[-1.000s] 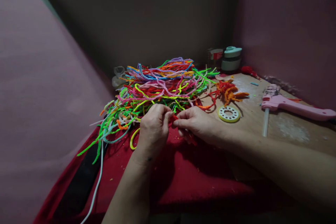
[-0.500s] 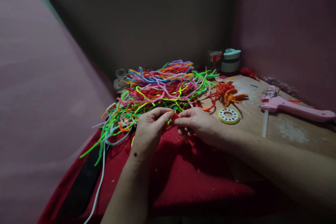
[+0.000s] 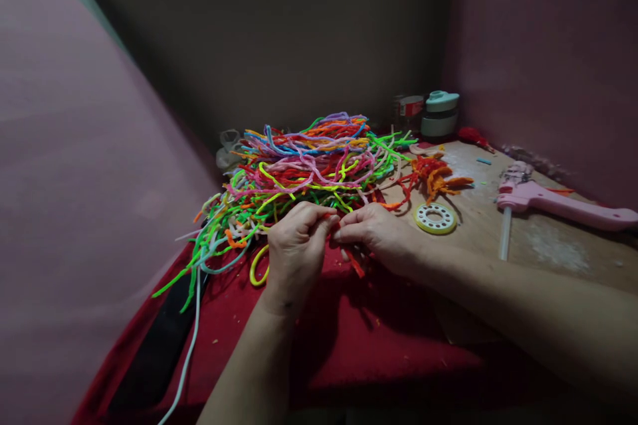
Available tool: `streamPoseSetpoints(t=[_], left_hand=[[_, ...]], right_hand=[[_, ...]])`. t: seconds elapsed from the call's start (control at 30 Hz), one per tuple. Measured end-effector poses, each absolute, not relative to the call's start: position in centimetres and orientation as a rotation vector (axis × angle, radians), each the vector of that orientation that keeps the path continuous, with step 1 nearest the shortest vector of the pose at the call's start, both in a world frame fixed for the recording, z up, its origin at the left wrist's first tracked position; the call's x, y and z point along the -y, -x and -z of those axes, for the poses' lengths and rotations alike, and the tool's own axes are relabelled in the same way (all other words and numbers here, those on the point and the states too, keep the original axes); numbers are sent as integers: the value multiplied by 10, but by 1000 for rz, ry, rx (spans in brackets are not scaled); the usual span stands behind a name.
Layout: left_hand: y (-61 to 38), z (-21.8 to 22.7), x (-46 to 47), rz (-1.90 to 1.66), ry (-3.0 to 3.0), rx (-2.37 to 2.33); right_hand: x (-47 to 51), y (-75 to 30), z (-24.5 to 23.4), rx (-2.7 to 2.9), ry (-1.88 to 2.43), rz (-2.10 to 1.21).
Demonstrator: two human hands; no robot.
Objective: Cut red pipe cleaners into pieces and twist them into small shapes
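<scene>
My left hand point(image 3: 298, 242) and my right hand point(image 3: 373, 229) meet fingertip to fingertip just in front of a big heap of coloured pipe cleaners point(image 3: 304, 163). Between them is a red pipe cleaner point(image 3: 355, 262), pinched by both hands; its lower end hangs under my right fingers. Most of the piece is hidden behind the fingers. To the left of my left wrist, a yellow loop point(image 3: 258, 267) lies on the red cloth point(image 3: 359, 345).
On the right are a pink glue gun point(image 3: 558, 202) with a clear glue stick, a white-and-yellow spool point(image 3: 435, 218), and orange-red pipe cleaners point(image 3: 433, 176). Behind stands a mint-lidded container point(image 3: 440, 113). A black flat object point(image 3: 154, 352) and white cable point(image 3: 184, 362) lie at left.
My left hand has shifted slightly right and turned, closing in on the right fingertips. The green bit seen at its fingertips is now hidden, and more of the yellow loop shows.
</scene>
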State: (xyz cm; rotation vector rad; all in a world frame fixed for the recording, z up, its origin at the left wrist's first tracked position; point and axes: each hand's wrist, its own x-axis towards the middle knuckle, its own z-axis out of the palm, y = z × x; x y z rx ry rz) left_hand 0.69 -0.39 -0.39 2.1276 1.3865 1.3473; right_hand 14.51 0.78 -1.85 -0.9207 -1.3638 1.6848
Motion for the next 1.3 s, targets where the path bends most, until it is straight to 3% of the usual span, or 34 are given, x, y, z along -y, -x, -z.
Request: streamPoseSetpoints(t=[0.33,0.73,1.1,1.3], left_hand=[[-2,-7,0,-1286,-1588,-1335],[-6,-5,2,-1179,-1660,-1371],[-8,-2,1,-1342,-1591,-1347],[-6,-3,1,-1019,-1392,-1190]], right_hand=[[-6,-145,20,1291,924,-1721],[-6,-147,17,1336,888,-1580],[-9,-145,22,1208,785,-1663],[-12,-144,26,1054,698,-1649]])
